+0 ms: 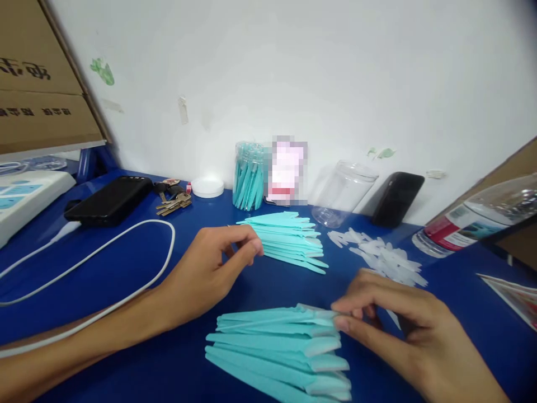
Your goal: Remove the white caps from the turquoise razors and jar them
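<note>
Teal eyebrow razors lie in two groups on the blue table. The far pile (289, 240) is beside the fingertips of my left hand (222, 263). That hand's thumb and fingers are pressed together, and whatever may be between them is hidden. Closer to me, the near row of razors (281, 352) is fanned out with clear covers at the right ends. My right hand (390, 324) pinches the covered end of the topmost razor (310, 313) in this row. Behind the right hand lies a heap of loose translucent blade covers (384, 254).
Along the wall stand a clear jar of teal razors (249, 179), a lit phone (287, 170), an open clear jar (344, 193), a dark phone (397, 198) and a water bottle (474, 215). Leftward are a white lid (207, 187), keys (175, 202), a power bank (111, 200) and a white cable (170, 252).
</note>
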A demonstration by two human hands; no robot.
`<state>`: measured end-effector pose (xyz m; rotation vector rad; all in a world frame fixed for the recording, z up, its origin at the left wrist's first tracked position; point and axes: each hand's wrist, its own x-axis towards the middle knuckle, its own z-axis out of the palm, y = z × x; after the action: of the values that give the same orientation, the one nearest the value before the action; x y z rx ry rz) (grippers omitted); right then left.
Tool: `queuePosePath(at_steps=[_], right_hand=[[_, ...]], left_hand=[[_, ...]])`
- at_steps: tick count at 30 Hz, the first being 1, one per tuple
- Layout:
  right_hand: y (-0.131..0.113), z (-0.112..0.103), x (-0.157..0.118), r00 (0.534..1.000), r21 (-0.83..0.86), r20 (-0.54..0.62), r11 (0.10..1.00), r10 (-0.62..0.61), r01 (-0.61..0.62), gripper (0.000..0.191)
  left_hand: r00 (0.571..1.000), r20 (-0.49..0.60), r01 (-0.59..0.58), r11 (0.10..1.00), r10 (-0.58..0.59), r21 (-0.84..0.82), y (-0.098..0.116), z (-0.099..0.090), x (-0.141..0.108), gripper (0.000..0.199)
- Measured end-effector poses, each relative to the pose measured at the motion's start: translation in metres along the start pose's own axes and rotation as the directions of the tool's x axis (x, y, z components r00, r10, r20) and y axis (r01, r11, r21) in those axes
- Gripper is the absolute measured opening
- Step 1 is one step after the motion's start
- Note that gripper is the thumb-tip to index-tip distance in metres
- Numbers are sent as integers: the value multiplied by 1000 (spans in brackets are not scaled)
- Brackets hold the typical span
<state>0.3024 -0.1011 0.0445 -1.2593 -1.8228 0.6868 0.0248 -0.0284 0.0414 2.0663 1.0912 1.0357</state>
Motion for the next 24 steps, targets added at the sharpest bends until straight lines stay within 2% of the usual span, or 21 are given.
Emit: queuePosePath(at_steps=[5, 9, 14, 20, 22, 24], right_hand=[[2, 3, -3, 999, -71, 53, 997, -5, 8, 12], [5, 4, 0, 997, -131, 76, 991, -2, 12, 13], [3, 3, 0, 991, -168, 132, 985, -28, 50, 13], [-4, -4, 3, 977, -225, 96, 951, -193, 210, 16], [-6, -7, 2, 949, -247, 123, 917, -291, 313, 16], [-7, -9, -1, 908, -269, 196, 870, -371, 413, 15]], left_hand=[[985, 157, -67, 998, 65, 7, -1, 5, -5, 30], [951, 300, -82, 997, 75, 13, -3, 6, -7, 23], [902, 419, -118, 993, 104, 7, -3, 6, -9, 19], [868, 481, -136, 991, 126, -13, -4, 6, -11, 15], [861, 496, -133, 991, 118, -5, -2, 5, -12, 13], [854, 508, -131, 991, 111, 4, 2, 3, -13, 12]])
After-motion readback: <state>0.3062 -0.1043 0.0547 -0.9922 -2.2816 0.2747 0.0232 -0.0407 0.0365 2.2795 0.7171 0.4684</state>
